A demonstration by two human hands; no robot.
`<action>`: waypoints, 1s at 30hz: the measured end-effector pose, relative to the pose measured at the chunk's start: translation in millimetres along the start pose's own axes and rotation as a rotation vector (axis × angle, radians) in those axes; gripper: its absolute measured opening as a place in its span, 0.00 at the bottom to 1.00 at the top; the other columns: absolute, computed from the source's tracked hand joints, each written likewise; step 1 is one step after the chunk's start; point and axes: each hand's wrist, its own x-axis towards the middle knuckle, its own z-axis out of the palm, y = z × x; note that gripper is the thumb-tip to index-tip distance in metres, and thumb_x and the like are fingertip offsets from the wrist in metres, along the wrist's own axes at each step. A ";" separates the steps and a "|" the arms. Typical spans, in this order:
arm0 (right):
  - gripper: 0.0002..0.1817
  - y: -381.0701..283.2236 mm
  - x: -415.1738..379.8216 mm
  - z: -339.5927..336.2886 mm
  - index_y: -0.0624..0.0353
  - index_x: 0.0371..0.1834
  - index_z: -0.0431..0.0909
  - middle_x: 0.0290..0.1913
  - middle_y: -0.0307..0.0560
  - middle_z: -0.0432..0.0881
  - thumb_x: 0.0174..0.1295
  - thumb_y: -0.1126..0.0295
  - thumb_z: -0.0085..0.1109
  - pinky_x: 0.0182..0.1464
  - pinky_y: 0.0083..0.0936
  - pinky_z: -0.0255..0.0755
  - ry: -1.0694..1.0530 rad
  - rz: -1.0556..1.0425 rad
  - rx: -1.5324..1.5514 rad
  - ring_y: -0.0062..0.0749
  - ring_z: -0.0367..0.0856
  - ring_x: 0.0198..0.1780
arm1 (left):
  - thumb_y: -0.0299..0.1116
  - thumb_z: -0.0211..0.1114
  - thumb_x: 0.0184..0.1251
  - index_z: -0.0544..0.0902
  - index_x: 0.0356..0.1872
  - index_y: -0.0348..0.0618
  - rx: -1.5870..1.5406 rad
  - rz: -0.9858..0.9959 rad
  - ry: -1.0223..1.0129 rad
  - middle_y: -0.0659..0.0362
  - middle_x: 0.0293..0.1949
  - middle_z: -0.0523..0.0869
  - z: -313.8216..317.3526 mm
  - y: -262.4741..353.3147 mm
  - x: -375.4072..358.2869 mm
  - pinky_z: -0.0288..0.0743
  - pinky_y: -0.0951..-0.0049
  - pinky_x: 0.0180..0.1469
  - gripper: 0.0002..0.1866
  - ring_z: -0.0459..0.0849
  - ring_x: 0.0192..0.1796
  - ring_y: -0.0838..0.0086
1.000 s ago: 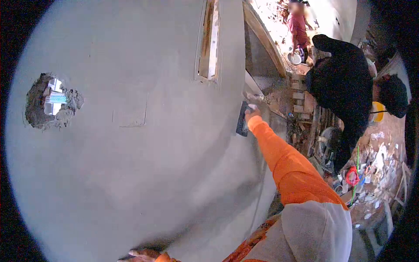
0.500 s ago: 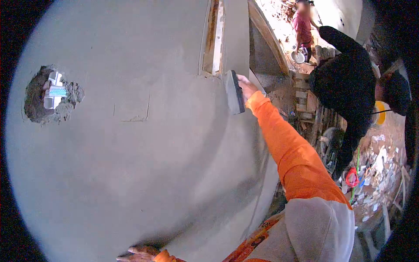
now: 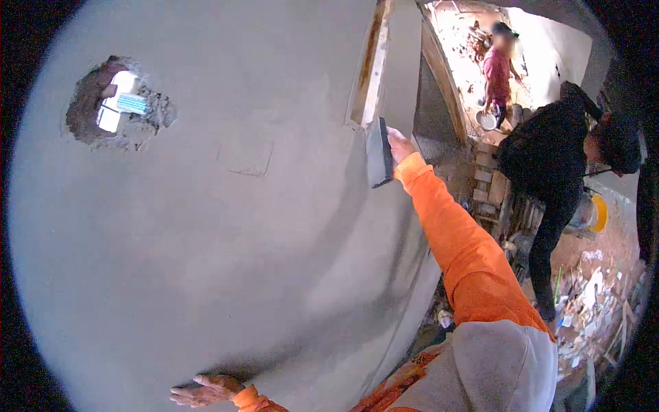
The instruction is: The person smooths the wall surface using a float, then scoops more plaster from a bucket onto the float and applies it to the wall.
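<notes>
My right hand, in an orange sleeve, is closed round the back of a plastering float. The float is a flat grey block with a dark edge, held against or very near the grey plastered wall, just below the corner of a wooden frame. At the bottom, my left hand lies with fingers stretched out by the wall; nothing is in it. A faint rectangular outline is marked in the plaster.
A rough hole opens through the wall at upper left. On the right a person in black bends near a yellow-rimmed bucket. Farther back, a person in a red shirt holds a pale bucket. Rubble covers the ground.
The view has shifted, so the hole and frame sit farther right. My right hand still holds the float near the frame's corner. The person in black has changed posture, with the arm lowered.
</notes>
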 end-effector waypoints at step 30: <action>0.21 10.4 -14.4 20.6 0.57 0.56 0.73 0.52 0.60 0.75 0.57 0.70 0.52 0.61 0.39 0.64 0.236 -0.738 -1.036 0.55 0.71 0.55 | 0.60 0.38 0.71 0.58 0.71 0.49 -0.194 -0.238 -0.079 0.53 0.73 0.53 -7.2 14.4 9.7 0.34 0.51 0.72 0.35 0.48 0.75 0.60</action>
